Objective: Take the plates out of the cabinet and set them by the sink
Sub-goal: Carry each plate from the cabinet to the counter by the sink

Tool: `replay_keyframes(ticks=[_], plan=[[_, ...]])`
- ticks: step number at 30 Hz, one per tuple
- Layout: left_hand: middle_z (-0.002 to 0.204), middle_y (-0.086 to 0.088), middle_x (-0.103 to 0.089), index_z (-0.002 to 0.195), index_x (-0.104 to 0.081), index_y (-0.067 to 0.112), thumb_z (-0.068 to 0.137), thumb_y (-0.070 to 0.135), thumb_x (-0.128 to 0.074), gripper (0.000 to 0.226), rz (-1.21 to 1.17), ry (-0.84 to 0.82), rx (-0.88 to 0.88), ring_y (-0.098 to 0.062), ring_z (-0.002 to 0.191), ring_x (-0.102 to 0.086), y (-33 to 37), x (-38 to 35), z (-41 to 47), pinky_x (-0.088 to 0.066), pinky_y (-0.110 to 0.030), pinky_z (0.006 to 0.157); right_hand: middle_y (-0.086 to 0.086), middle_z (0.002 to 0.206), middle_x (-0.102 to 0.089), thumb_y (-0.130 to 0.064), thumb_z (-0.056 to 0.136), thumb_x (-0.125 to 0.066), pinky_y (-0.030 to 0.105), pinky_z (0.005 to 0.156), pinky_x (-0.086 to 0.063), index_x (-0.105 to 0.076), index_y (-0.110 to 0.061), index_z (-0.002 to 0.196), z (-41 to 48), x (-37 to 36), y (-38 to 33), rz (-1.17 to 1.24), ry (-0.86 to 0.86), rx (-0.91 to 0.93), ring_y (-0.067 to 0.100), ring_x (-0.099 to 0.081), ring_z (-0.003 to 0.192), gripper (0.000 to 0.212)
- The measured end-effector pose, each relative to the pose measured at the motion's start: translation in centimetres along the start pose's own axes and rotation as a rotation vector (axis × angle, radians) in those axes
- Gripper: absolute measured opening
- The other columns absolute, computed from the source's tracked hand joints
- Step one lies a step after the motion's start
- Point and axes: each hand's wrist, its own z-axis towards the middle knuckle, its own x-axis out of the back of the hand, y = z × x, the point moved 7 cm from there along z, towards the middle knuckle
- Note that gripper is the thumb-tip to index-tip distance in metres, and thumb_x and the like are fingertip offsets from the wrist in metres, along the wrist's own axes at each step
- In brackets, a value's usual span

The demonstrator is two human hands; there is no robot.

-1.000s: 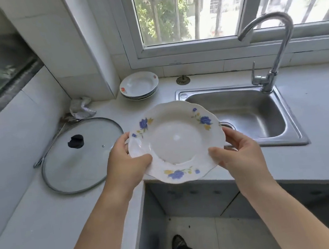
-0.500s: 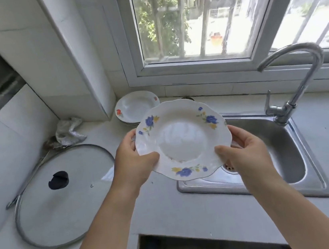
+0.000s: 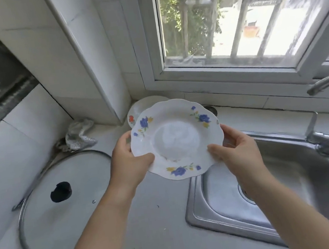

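We hold the flowered plate (image 3: 177, 138) in the middle of the frame, left hand (image 3: 129, 160) clamped on its left rim, right hand (image 3: 237, 148) on its right, thumbs on top. Over the last second it has travelled up and away from the desk (image 3: 161, 218) edge, and now hangs over the stack of plates (image 3: 137, 112) in the corner beneath the window (image 3: 229, 21), hiding most of it. We judge that only lowering it onto the stack remains. The sink (image 3: 284, 202) lies lower right, the glass lid (image 3: 61, 206) lower left.
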Motion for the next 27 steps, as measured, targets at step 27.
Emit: replay_keyframes(ticks=[27], plan=[[0.097,0.005,-0.064,0.099,-0.055,0.028,0.072,0.001,-0.060,0.038,0.284,0.056,0.054,-0.020,0.090,-0.060,-6.1,-0.7,21.7,-0.045,-0.027,0.071,-0.021,0.090,-0.066,0.010,0.073,-0.057,0.024,0.065,-0.055,-0.062,-0.038,0.092,18.4,-9.8,6.0,-0.202,0.049,-0.159,0.002,-0.068,0.073,0.052]])
